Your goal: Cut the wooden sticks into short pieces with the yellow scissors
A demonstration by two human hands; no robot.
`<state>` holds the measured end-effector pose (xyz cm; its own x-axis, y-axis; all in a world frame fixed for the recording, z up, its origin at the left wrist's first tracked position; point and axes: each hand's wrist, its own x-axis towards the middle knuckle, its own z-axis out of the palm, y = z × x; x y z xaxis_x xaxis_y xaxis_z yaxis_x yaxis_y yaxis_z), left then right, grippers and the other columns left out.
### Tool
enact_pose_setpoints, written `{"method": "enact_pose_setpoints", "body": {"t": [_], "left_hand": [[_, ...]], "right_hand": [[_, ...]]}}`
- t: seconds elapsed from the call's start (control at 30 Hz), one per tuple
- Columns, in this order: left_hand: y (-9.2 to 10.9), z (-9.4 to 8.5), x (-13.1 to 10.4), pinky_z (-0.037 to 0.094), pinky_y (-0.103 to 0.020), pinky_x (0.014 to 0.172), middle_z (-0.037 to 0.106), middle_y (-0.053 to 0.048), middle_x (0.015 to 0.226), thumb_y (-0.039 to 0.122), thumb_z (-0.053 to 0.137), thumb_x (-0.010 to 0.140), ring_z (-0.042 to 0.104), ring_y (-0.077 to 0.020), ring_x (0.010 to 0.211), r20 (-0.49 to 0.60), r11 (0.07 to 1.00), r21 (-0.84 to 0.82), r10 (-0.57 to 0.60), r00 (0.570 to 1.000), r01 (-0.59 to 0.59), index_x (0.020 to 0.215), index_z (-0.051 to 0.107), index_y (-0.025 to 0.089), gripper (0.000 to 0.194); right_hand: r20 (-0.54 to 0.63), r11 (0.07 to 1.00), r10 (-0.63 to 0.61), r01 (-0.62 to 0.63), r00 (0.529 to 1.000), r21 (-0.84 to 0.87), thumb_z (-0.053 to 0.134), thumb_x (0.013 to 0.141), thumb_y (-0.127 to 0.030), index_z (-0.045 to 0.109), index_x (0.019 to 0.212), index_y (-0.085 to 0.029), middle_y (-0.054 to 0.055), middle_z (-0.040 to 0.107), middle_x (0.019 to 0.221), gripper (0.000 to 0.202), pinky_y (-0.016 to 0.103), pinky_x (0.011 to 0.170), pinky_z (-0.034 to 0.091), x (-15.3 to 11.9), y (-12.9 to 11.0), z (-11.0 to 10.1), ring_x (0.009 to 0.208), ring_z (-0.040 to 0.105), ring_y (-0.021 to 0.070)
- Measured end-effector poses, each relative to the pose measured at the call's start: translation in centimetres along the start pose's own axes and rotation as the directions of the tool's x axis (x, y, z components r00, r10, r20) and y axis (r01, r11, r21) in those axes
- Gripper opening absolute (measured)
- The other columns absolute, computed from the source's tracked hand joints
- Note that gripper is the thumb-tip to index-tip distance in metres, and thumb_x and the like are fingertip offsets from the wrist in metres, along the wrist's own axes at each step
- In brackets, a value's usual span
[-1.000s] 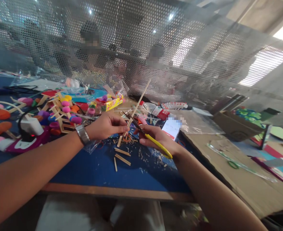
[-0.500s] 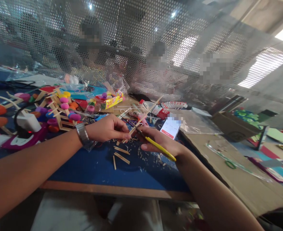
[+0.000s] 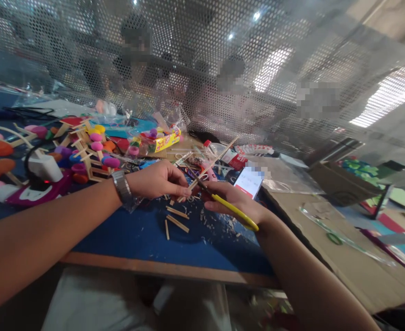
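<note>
My left hand [image 3: 163, 180], with a metal watch [image 3: 121, 187] on its wrist, pinches a thin wooden stick [image 3: 219, 157] near its lower end. The stick slants up and away to the right. In my right hand [image 3: 232, 198] is a pair of scissors [image 3: 235, 211] with yellow handles. Their dark blades lie across the stick, just right of my left fingertips, and look parted. Below the hands, several short cut sticks [image 3: 177, 223] lie on the blue tabletop [image 3: 126, 241] beside pale shavings.
Wooden constructions with coloured foam pieces [image 3: 95, 151] crowd the left, beside a purple power strip [image 3: 40, 191]. A lit phone [image 3: 250, 179] lies beyond my right hand. A cardboard box [image 3: 342, 177] stands at right. Behind everything hangs a perforated screen [image 3: 188, 55], with people visible through it.
The view has shifted slightly, so everything sits a little further right. The scissor blades seem more widely parted across the stick. Both hands keep their holds.
</note>
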<state>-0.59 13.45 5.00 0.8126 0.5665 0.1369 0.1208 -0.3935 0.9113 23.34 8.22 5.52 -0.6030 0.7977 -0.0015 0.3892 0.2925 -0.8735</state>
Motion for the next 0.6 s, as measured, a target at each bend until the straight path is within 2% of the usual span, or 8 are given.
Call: {"method": "enact_pose_setpoints", "body": {"t": [0.13, 0.37, 0.47, 0.6], "left_hand": [[0.17, 0.08, -0.01, 0.042, -0.02, 0.055, 0.068, -0.003, 0.059, 0.031, 0.073, 0.083, 0.057, -0.0088, 0.055, -0.007, 0.999, -0.018, -0.04, 0.999, 0.04, 0.067, 0.073, 0.013, 0.024], [0.23, 0.19, 0.01, 0.041, -0.02, 0.054, 0.067, -0.002, 0.059, 0.03, 0.071, 0.084, 0.056, -0.0087, 0.055, -0.025, 1.0, 0.009, -0.029, 0.999, 0.029, 0.07, 0.073, 0.012, 0.023], [0.22, 0.26, 0.04, 0.041, -0.02, 0.055, 0.067, -0.002, 0.06, 0.03, 0.071, 0.084, 0.055, -0.0085, 0.055, -0.037, 0.999, 0.015, -0.034, 0.999, 0.035, 0.07, 0.072, 0.012, 0.023], [0.22, 0.31, 0.06, 0.039, -0.02, 0.053, 0.067, -0.002, 0.059, 0.031, 0.071, 0.084, 0.053, -0.0077, 0.053, -0.033, 0.999, 0.013, -0.037, 0.999, 0.037, 0.068, 0.072, 0.012, 0.024]], "right_hand": [[0.005, 1.0, 0.001, -0.001, 1.0, 0.004, 0.07, 0.081, -0.06, 0.071, 0.107, -0.017, 0.001, 0.054, 0.077, 0.05, 0.028, 0.062, 0.039, -0.04, -0.06, 0.05, 0.069, 0.045, 0.0152], [0.021, 0.999, -0.006, 0.006, 1.0, -0.041, 0.072, 0.081, -0.056, 0.069, 0.11, -0.018, 0.001, 0.052, 0.078, 0.048, 0.028, 0.06, 0.04, -0.25, -0.21, -0.05, 0.069, 0.044, 0.0158], [-0.024, 0.999, -0.008, 0.007, 1.0, -0.037, 0.072, 0.082, -0.051, 0.07, 0.105, -0.018, 0.002, 0.056, 0.08, 0.04, 0.03, 0.063, 0.042, -0.19, -0.17, 0.19, 0.071, 0.047, 0.0166], [-0.06, 1.0, 0.018, -0.02, 0.998, -0.022, 0.073, 0.082, -0.042, 0.072, 0.096, -0.018, 0.0, 0.056, 0.072, 0.028, 0.028, 0.06, 0.041, -0.1, -0.04, 0.47, 0.065, 0.045, 0.0148]]}}
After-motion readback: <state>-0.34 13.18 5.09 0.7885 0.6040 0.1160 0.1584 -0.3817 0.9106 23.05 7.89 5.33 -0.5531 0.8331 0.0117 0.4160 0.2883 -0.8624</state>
